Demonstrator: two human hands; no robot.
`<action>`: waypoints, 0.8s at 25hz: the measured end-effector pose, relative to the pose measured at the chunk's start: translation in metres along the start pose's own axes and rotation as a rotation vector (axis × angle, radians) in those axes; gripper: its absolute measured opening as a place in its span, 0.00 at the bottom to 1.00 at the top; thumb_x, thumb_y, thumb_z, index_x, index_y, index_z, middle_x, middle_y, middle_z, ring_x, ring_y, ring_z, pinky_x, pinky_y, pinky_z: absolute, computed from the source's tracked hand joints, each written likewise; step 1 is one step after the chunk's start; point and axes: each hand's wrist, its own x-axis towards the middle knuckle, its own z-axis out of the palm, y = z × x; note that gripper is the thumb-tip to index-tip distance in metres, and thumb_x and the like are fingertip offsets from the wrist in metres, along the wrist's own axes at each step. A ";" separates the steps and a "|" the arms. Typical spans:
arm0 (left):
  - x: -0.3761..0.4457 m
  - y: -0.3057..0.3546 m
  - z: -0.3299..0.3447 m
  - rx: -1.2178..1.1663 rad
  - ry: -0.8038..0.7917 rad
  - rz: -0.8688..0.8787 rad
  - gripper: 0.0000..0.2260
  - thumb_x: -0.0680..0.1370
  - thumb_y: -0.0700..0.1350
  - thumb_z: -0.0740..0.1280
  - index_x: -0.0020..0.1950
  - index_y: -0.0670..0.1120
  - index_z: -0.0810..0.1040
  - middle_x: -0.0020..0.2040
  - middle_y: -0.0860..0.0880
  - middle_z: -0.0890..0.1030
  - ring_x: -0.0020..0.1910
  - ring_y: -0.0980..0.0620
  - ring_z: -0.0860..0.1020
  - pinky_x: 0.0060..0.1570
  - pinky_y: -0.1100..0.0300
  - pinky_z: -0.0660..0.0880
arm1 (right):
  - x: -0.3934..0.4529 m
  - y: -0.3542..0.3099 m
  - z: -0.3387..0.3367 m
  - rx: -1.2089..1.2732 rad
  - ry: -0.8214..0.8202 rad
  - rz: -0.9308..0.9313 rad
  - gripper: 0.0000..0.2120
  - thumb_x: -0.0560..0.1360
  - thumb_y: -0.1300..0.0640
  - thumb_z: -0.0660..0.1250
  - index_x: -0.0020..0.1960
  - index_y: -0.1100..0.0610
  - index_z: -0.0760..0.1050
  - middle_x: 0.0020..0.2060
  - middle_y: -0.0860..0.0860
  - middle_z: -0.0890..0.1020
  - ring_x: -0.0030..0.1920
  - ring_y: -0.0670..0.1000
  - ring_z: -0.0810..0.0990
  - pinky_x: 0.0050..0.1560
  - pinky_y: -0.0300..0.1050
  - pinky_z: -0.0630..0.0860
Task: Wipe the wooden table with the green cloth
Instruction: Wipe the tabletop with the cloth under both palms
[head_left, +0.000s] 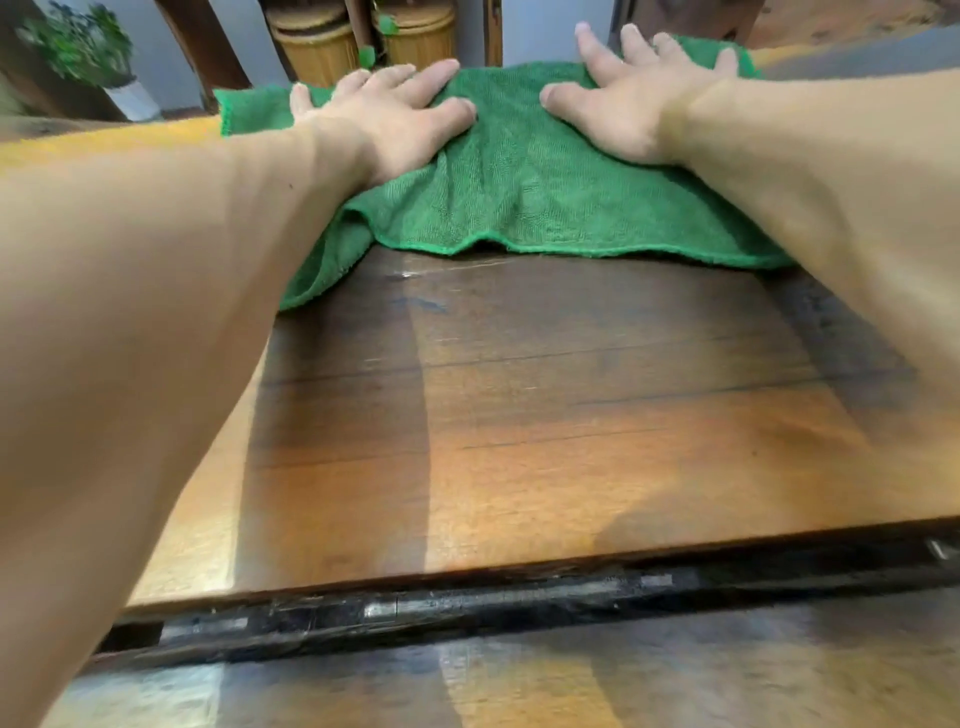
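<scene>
- A person's left hand (387, 117) and right hand (631, 101) press flat, fingers spread, on a green cloth (519, 187) at the far edge of the wooden bench (545, 415).
- The hands sit apart, gripping nothing.
- Two woven baskets (363, 44) stand beyond the bench, a potted plant (85, 49) to their left.

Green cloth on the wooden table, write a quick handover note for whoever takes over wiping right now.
Left hand: flat, fingers spread, pressing the cloth's left part.
Right hand: flat, fingers spread, on its right part.
Cloth: spread and rumpled at the table's far edge, near-left corner folded beside the left forearm.
Done: cannot tell; the near boards show streaks and uneven sheen.
Left: probably draw the cloth back over the near boards, then the sides.
</scene>
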 end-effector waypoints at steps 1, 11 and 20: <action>-0.001 -0.001 -0.001 -0.012 0.018 -0.001 0.28 0.79 0.69 0.47 0.80 0.68 0.51 0.83 0.56 0.49 0.82 0.47 0.46 0.75 0.32 0.40 | -0.001 0.000 -0.001 0.003 0.017 -0.025 0.35 0.77 0.27 0.43 0.80 0.36 0.41 0.82 0.49 0.44 0.82 0.55 0.43 0.75 0.72 0.40; -0.097 0.013 0.001 0.020 -0.058 0.064 0.28 0.79 0.72 0.45 0.79 0.71 0.47 0.83 0.59 0.44 0.82 0.44 0.43 0.73 0.28 0.41 | -0.097 0.009 0.003 -0.025 -0.036 -0.080 0.32 0.77 0.28 0.40 0.80 0.33 0.43 0.82 0.46 0.43 0.81 0.57 0.39 0.71 0.79 0.37; -0.280 0.032 0.004 0.048 -0.158 0.073 0.32 0.73 0.75 0.36 0.77 0.71 0.36 0.82 0.60 0.36 0.81 0.45 0.37 0.75 0.32 0.40 | -0.273 0.040 0.012 0.004 -0.093 -0.090 0.32 0.77 0.26 0.40 0.78 0.31 0.38 0.81 0.43 0.38 0.80 0.54 0.35 0.71 0.77 0.36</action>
